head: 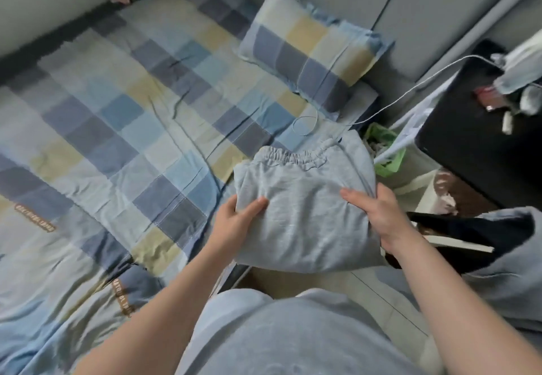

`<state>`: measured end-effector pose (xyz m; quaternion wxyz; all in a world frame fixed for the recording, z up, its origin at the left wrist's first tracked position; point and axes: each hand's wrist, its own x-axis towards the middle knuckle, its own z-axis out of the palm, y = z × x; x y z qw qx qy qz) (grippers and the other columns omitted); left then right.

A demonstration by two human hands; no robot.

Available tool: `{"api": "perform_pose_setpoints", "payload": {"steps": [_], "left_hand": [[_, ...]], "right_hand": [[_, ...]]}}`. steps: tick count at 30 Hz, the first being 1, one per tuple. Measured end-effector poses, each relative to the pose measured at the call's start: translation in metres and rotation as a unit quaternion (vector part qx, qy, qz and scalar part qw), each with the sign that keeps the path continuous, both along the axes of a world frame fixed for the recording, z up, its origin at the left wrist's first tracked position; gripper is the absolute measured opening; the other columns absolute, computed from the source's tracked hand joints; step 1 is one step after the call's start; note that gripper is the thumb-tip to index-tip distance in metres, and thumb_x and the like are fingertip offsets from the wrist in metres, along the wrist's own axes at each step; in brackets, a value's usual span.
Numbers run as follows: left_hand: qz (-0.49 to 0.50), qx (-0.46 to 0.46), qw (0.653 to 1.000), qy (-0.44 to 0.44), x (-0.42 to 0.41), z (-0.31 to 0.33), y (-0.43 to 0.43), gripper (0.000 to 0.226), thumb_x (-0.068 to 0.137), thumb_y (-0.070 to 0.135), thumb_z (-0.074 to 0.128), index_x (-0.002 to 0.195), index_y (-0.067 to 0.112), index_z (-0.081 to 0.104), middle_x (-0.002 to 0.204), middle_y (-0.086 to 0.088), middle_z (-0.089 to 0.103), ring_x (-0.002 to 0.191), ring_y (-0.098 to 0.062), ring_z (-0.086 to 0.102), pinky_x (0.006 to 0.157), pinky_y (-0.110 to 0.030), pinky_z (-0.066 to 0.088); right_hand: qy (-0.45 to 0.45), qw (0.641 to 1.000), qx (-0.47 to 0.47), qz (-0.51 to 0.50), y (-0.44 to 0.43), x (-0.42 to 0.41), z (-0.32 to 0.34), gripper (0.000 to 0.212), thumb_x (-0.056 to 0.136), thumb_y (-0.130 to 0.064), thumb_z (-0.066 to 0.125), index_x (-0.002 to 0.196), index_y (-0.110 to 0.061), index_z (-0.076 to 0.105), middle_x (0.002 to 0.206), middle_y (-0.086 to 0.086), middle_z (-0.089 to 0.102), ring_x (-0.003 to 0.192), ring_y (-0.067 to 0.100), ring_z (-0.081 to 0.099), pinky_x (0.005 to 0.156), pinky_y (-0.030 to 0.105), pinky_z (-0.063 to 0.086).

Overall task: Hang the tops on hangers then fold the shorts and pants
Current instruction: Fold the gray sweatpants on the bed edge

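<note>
grey folded pants (302, 213) gripped by left hand (237, 222), right hand (378, 213).

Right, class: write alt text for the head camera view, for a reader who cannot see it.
A person's left hand and right hand grip a folded pale grey garment with an elastic waistband by its two sides, over the edge of a bed in blue, grey and yellow checked bedding. A matching pillow lies beyond it.
</note>
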<state>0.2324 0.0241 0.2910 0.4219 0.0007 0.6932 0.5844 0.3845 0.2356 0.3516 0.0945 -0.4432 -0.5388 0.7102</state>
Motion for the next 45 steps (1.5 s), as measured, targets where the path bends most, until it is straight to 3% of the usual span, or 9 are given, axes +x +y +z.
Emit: {"api": "perform_pose_setpoints", "payload": {"steps": [7, 14, 17, 28, 32, 37, 40, 42, 45], "left_hand": [[-0.153, 0.089, 0.977, 0.118, 0.051, 0.080, 0.108, 0.011, 0.083, 0.041, 0.079, 0.093, 0.039, 0.074, 0.094, 0.011, 0.077, 0.085, -0.009, 0.074, 0.072, -0.028, 0.058], [-0.255, 0.181, 0.936, 0.159, 0.183, 0.137, 0.216, 0.037, 0.064, 0.057, 0.079, 0.093, 0.034, 0.075, 0.096, 0.003, 0.078, 0.092, -0.018, 0.074, 0.084, -0.045, 0.059], [-0.294, 0.206, 0.918, 0.171, 0.256, 0.149, 0.257, 0.033, 0.071, 0.052, 0.080, 0.095, 0.031, 0.075, 0.097, 0.003, 0.077, 0.092, -0.017, 0.074, 0.080, -0.039, 0.059], [-0.464, 0.263, 0.835, 0.135, 0.491, 0.171, 0.369, 0.009, 0.086, 0.032, 0.078, 0.094, 0.030, 0.075, 0.096, 0.002, 0.078, 0.088, -0.014, 0.075, 0.068, -0.020, 0.056], [-0.563, 0.260, 0.776, 0.116, 0.588, 0.167, 0.404, 0.004, 0.088, 0.028, 0.076, 0.092, 0.028, 0.075, 0.094, -0.001, 0.077, 0.088, -0.017, 0.075, 0.069, -0.026, 0.059], [-0.666, 0.244, 0.701, 0.080, 0.691, 0.156, 0.437, 0.004, 0.087, 0.031, 0.077, 0.090, 0.029, 0.075, 0.091, 0.000, 0.078, 0.083, -0.017, 0.075, 0.063, -0.022, 0.057], [-0.727, 0.202, 0.653, 0.059, 0.752, 0.147, 0.461, 0.012, 0.083, 0.035, 0.079, 0.094, 0.031, 0.077, 0.092, 0.001, 0.078, 0.084, -0.018, 0.076, 0.070, -0.031, 0.059], [-0.760, 0.182, 0.621, 0.062, 0.795, 0.139, 0.481, 0.018, 0.082, 0.039, 0.080, 0.096, 0.027, 0.077, 0.091, 0.001, 0.078, 0.084, -0.019, 0.076, 0.074, -0.036, 0.058], [-0.793, 0.163, 0.583, 0.067, 0.856, 0.128, 0.510, 0.020, 0.082, 0.040, 0.080, 0.096, 0.027, 0.075, 0.087, 0.006, 0.078, 0.078, -0.013, 0.075, 0.062, -0.024, 0.057]], "right_hand": [[0.075, 0.985, 0.069, -0.141, 0.046, 0.120, 0.074, 0.039, 0.072, -0.023, 0.079, 0.110, -0.019, 0.073, 0.111, 0.009, 0.075, 0.102, 0.027, 0.073, 0.087, 0.041, 0.056], [0.114, 0.949, 0.139, -0.258, 0.092, 0.293, 0.119, 0.046, 0.068, -0.024, 0.087, 0.112, -0.016, 0.073, 0.110, 0.011, 0.075, 0.100, 0.030, 0.073, 0.082, 0.041, 0.057], [0.133, 0.930, 0.176, -0.293, 0.108, 0.373, 0.130, 0.029, 0.072, -0.024, 0.080, 0.100, -0.023, 0.077, 0.106, 0.011, 0.076, 0.098, 0.031, 0.073, 0.079, 0.041, 0.059], [0.134, 0.849, 0.176, -0.480, 0.106, 0.608, 0.140, 0.031, 0.075, -0.024, 0.078, 0.105, -0.017, 0.076, 0.106, 0.017, 0.075, 0.097, 0.036, 0.073, 0.070, 0.035, 0.060], [0.128, 0.788, 0.165, -0.580, 0.080, 0.681, 0.131, 0.029, 0.072, -0.026, 0.080, 0.100, -0.029, 0.077, 0.107, 0.009, 0.076, 0.096, 0.030, 0.074, 0.069, 0.033, 0.061], [0.134, 0.704, 0.159, -0.680, 0.055, 0.745, 0.116, 0.048, 0.065, -0.027, 0.089, 0.110, -0.025, 0.074, 0.112, 0.011, 0.075, 0.100, 0.034, 0.073, 0.072, 0.041, 0.061], [0.126, 0.654, 0.149, -0.730, 0.052, 0.777, 0.101, 0.054, 0.059, -0.032, 0.091, 0.111, -0.026, 0.074, 0.112, 0.010, 0.075, 0.101, 0.033, 0.073, 0.077, 0.044, 0.060], [0.122, 0.619, 0.147, -0.762, 0.058, 0.798, 0.091, 0.052, 0.063, -0.030, 0.089, 0.112, -0.027, 0.073, 0.112, 0.010, 0.075, 0.101, 0.032, 0.073, 0.079, 0.045, 0.060], [0.117, 0.562, 0.143, -0.806, 0.073, 0.831, 0.078, 0.031, 0.075, -0.021, 0.083, 0.104, -0.029, 0.076, 0.106, 0.009, 0.076, 0.094, 0.029, 0.075, 0.067, 0.036, 0.061]]}}
